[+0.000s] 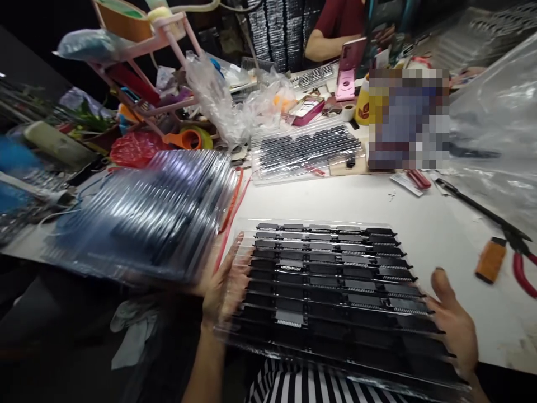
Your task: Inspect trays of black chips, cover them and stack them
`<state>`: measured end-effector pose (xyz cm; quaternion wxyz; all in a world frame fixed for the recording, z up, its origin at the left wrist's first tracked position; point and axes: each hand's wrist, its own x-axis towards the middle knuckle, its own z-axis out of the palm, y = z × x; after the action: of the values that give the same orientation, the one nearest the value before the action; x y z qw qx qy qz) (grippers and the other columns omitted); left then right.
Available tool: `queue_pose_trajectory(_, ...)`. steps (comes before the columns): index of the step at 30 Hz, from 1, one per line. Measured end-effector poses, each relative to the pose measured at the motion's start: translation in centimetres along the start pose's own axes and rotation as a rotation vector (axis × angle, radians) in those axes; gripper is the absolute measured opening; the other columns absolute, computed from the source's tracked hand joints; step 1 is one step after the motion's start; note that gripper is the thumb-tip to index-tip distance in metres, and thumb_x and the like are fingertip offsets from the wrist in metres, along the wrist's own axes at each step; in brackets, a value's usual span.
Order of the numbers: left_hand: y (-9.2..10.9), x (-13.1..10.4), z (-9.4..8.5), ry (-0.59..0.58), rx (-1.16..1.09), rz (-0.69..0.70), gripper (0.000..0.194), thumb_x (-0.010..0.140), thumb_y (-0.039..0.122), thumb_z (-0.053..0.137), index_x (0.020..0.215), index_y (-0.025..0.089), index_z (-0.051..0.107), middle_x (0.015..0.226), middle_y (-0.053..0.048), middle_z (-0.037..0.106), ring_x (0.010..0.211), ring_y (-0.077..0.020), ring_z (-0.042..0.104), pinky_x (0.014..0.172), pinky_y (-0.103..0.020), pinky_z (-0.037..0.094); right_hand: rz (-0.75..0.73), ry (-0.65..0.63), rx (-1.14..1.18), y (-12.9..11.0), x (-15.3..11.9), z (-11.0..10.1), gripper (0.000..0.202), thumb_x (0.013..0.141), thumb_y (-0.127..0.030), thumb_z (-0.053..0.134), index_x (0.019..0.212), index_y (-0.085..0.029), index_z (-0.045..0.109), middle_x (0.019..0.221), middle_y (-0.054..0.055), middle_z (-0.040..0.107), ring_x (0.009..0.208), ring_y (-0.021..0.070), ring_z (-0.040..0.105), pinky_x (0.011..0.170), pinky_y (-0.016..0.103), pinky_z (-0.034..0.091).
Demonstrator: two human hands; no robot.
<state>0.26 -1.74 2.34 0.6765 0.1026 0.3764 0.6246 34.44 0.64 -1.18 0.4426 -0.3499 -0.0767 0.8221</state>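
A clear plastic tray [331,285] filled with rows of black chip-like parts with comb-like metal pins lies between my hands, at the front edge of the table. My left hand [226,288] grips its left side, with the fingers partly seen through the clear plastic. On the right side, my right hand [455,330] holds the tray edge; its thumb points up and its other fingers are partly hidden. To the left of the tray stands a stack of clear plastic trays [155,212], blurred. Farther back lies another clear tray [306,148] with dark parts inside.
Pliers [495,218], an orange lighter-like block [490,260] and a red-handled item [419,179] lie on the white table [285,201] at right. A pink rack [168,50], plastic bags and a pink phone stand [346,84] crowd the back. Another person's arm [325,47] shows behind.
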Motion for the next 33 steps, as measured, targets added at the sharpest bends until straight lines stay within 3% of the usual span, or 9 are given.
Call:
queue_pose_trajectory(3, 0.2, -0.3, 0.2, -0.071, -0.016, -0.031, 0.049, 0.096, 0.033, 0.033, 0.144, 0.034, 0.026, 0.132, -0.006, 0.056, 0.120, -0.0240, 0.052, 0.104, -0.045, 0.036, 0.055, -0.009, 0.031, -0.7, -0.3, 1.2, 0.044, 0.088, -0.057, 0.042, 0.114, -0.031, 0.065, 0.119, 0.008, 0.065, 0.116, 0.0265, 0.056, 0.102, 0.051, 0.038)
queue_pose_trajectory(6, 0.2, -0.3, 0.0, -0.118, 0.003, -0.025, 0.050, 0.097, 0.032, 0.030, 0.145, 0.033, 0.021, 0.126, -0.008, 0.060, 0.116, -0.0235, 0.056, 0.102, -0.045, 0.038, 0.070, 0.019, 0.034, -0.6, -0.4, 1.9, 0.040, 0.089, -0.053, 0.043, 0.115, -0.031, 0.065, 0.115, 0.007, 0.067, 0.110, 0.0264, 0.060, 0.101, 0.051, 0.040)
queue_pose_trajectory(9, 0.2, -0.2, -0.2, -0.134, 0.014, -0.015, 0.050, 0.097, 0.031, 0.029, 0.146, 0.032, 0.019, 0.124, -0.008, 0.062, 0.114, -0.0233, 0.057, 0.102, -0.046, 0.039, 0.019, 0.076, 0.023, -0.2, -0.3, 2.3, 0.022, 0.090, -0.040, 0.050, 0.098, -0.038, 0.071, 0.099, -0.002, 0.073, 0.097, 0.0197, 0.067, 0.100, 0.039, 0.045)
queue_pose_trajectory(12, 0.3, -0.1, -0.4, -0.135, 0.004, -0.020, 0.049, 0.097, 0.031, 0.028, 0.146, 0.032, 0.020, 0.127, -0.007, 0.060, 0.115, -0.0230, 0.056, 0.103, -0.046, 0.038, -0.020, 0.086, 0.042, 0.3, -0.3, 3.0, 0.020, 0.087, -0.036, 0.057, 0.078, -0.045, 0.072, 0.082, -0.012, 0.074, 0.086, 0.0133, 0.069, 0.094, 0.025, 0.049)
queue_pose_trajectory(16, 0.2, -0.1, -0.4, -0.153, -0.049, -0.048, 0.049, 0.097, 0.035, 0.026, 0.145, 0.036, 0.017, 0.128, -0.005, 0.060, 0.119, -0.0221, 0.054, 0.107, -0.046, 0.033, 0.006, 0.059, 0.057, 0.5, -0.4, 4.5, 0.026, 0.087, -0.047, 0.053, 0.102, -0.035, 0.071, 0.094, -0.002, 0.074, 0.095, 0.0195, 0.067, 0.094, 0.035, 0.050)
queue_pose_trajectory(19, 0.1, -0.1, -0.3, -0.209, -0.070, -0.021, 0.049, 0.098, 0.032, 0.022, 0.146, 0.035, 0.012, 0.132, -0.005, 0.056, 0.122, -0.0207, 0.050, 0.110, -0.046, 0.027, 0.003, 0.067, 0.062, 0.4, -0.3, 5.2, 0.035, 0.089, -0.045, 0.050, 0.114, -0.026, 0.066, 0.101, 0.003, 0.073, 0.100, 0.0219, 0.066, 0.095, 0.040, 0.049)
queue_pose_trajectory(26, 0.3, 0.1, 0.5, -0.229, -0.074, -0.002, 0.049, 0.098, 0.030, 0.018, 0.146, 0.035, 0.011, 0.136, -0.002, 0.051, 0.126, -0.0189, 0.045, 0.113, -0.042, 0.020, -0.033, 0.066, 0.103, -0.5, 0.1, 5.4, 0.025, 0.089, -0.036, 0.054, 0.105, -0.025, 0.070, 0.093, 0.000, 0.074, 0.093, 0.0196, 0.068, 0.088, 0.035, 0.053)
queue_pose_trajectory(30, 0.7, -0.4, 0.3, -0.329, -0.137, -0.014, 0.051, 0.097, 0.034, 0.018, 0.146, 0.032, 0.002, 0.145, -0.003, 0.037, 0.131, -0.0217, 0.036, 0.112, -0.045, 0.017, -0.045, 0.012, 0.122, -0.7, -0.2, 5.6, 0.031, 0.090, -0.040, 0.050, 0.107, -0.022, 0.069, 0.092, 0.003, 0.074, 0.090, 0.0202, 0.069, 0.085, 0.036, 0.053)
queue_pose_trajectory(33, 0.9, -0.8, -0.3, -0.433, -0.280, 0.043, 0.054, 0.096, 0.032, 0.016, 0.146, 0.026, -0.004, 0.151, -0.004, 0.020, 0.136, -0.0193, 0.023, 0.112, -0.040, 0.015, 0.022, -0.062, 0.162, -0.4, -0.4, 5.9, 0.039, 0.092, -0.044, 0.046, 0.111, -0.017, 0.066, 0.093, 0.007, 0.074, 0.088, 0.0208, 0.069, 0.084, 0.039, 0.053)
